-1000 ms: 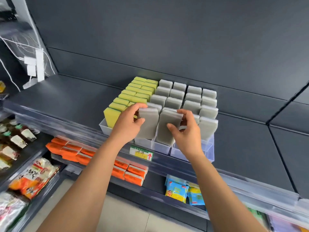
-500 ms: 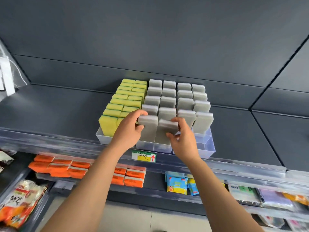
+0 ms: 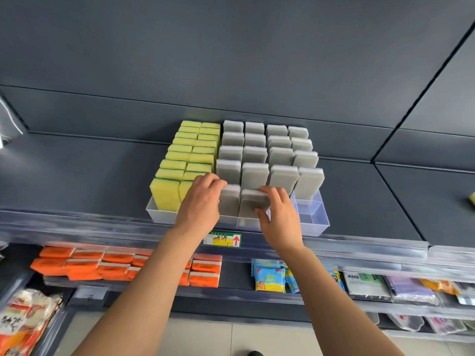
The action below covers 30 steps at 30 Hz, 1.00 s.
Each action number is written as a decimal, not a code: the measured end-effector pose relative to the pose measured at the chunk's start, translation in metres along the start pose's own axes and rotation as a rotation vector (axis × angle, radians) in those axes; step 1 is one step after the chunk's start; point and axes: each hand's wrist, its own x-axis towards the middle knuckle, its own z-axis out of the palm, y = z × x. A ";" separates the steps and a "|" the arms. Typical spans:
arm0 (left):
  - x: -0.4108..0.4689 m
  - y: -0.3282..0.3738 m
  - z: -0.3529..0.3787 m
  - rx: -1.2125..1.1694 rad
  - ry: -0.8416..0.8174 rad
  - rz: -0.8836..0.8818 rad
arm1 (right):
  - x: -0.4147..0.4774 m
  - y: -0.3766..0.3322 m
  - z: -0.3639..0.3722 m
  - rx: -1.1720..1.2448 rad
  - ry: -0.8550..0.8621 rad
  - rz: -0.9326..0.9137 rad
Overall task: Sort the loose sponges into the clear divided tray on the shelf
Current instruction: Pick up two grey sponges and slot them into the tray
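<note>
A clear divided tray (image 3: 312, 222) stands at the front of a dark grey shelf. Its left two lanes hold upright yellow sponges (image 3: 164, 192); the lanes to the right hold upright grey sponges (image 3: 282, 177). My left hand (image 3: 199, 206) grips the front grey sponge (image 3: 229, 201) of the third lane from its top left edge. My right hand (image 3: 279, 214) grips the front grey sponge (image 3: 250, 201) of the fourth lane, fingers over its top and thumb on its face. The two rightmost lanes have empty front compartments.
A loose yellow sponge (image 3: 472, 205) shows at the right edge of the shelf. A price label (image 3: 223, 238) with a red arrow sits on the shelf rail below the tray. Lower shelves carry orange packs (image 3: 84, 264), blue packets (image 3: 270, 278) and other bagged goods.
Both hands have pressed the two front grey sponges lower into their lanes. The view has shifted right, moving the tray toward the left of the frame.
</note>
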 end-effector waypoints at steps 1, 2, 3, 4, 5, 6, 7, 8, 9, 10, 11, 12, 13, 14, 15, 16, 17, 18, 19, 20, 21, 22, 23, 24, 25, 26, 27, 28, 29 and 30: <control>0.000 0.000 0.000 0.020 0.002 0.010 | -0.001 -0.001 0.000 -0.011 0.001 0.001; 0.000 0.000 -0.001 0.040 0.005 0.017 | -0.002 -0.001 0.000 -0.024 0.003 0.003; -0.001 0.000 -0.002 0.059 0.008 0.018 | -0.003 -0.002 -0.001 -0.037 0.003 0.003; -0.002 0.000 -0.002 0.076 0.011 0.017 | -0.005 -0.002 -0.001 -0.049 0.002 0.005; -0.003 0.000 -0.003 0.091 0.013 0.018 | -0.006 -0.003 -0.002 -0.058 -0.001 0.009; -0.005 0.001 -0.004 0.106 0.016 0.021 | -0.008 -0.003 -0.003 -0.065 -0.004 0.016; -0.006 0.002 -0.005 0.118 0.019 0.029 | -0.010 -0.003 -0.004 -0.070 -0.004 0.024; -0.007 0.004 -0.005 0.126 0.025 0.041 | -0.011 -0.002 -0.006 -0.073 -0.002 0.030; -0.008 0.007 -0.006 0.129 0.030 0.057 | -0.014 -0.002 -0.008 -0.078 0.003 0.033; -0.008 0.010 -0.006 0.127 0.034 0.072 | -0.016 -0.001 -0.011 -0.090 0.008 0.035; -0.008 0.014 -0.006 0.123 0.036 0.088 | -0.018 0.001 -0.014 -0.108 0.013 0.036; -0.008 0.019 -0.005 0.113 0.037 0.111 | -0.022 0.003 -0.017 -0.131 0.023 0.044; -0.008 0.025 -0.004 0.104 0.036 0.137 | -0.025 0.006 -0.021 -0.157 0.033 0.056; -0.008 0.032 -0.002 0.096 0.039 0.168 | -0.028 0.010 -0.025 -0.188 0.042 0.069; -0.008 0.039 0.000 0.087 0.040 0.198 | -0.032 0.014 -0.030 -0.225 0.048 0.078; -0.008 0.046 0.002 0.080 0.047 0.231 | -0.036 0.018 -0.034 -0.265 0.050 0.087; -0.008 0.054 0.005 0.068 0.052 0.271 | -0.040 0.024 -0.039 -0.307 0.053 0.106; -0.008 0.062 0.009 0.057 0.056 0.306 | -0.045 0.029 -0.044 -0.344 0.055 0.128; -0.008 0.072 0.012 0.042 0.054 0.335 | -0.051 0.036 -0.051 -0.378 0.055 0.155; -0.008 0.082 0.016 0.027 0.049 0.360 | -0.057 0.043 -0.057 -0.402 0.050 0.185; -0.008 0.091 0.019 0.017 0.046 0.381 | -0.062 0.049 -0.062 -0.420 0.046 0.209; -0.008 0.103 0.024 0.005 0.045 0.411 | -0.069 0.057 -0.070 -0.437 0.046 0.239; -0.009 0.114 0.028 -0.005 0.040 0.439 | -0.075 0.066 -0.077 -0.450 0.050 0.264; -0.009 0.127 0.034 -0.011 0.035 0.466 | -0.083 0.075 -0.085 -0.460 0.053 0.290; -0.008 0.139 0.039 -0.015 0.022 0.486 | -0.090 0.084 -0.092 -0.473 0.053 0.312; -0.008 0.149 0.045 -0.014 0.013 0.503 | -0.097 0.091 -0.099 -0.487 0.054 0.329; -0.007 0.165 0.052 -0.017 -0.006 0.525 | -0.105 0.102 -0.109 -0.499 0.055 0.351; -0.007 0.179 0.059 -0.016 -0.025 0.542 | -0.112 0.112 -0.119 -0.511 0.054 0.372; -0.007 0.196 0.066 -0.014 -0.060 0.556 | -0.119 0.124 -0.130 -0.522 0.054 0.390; -0.008 0.205 0.071 -0.007 -0.083 0.567 | -0.123 0.131 -0.136 -0.534 0.048 0.407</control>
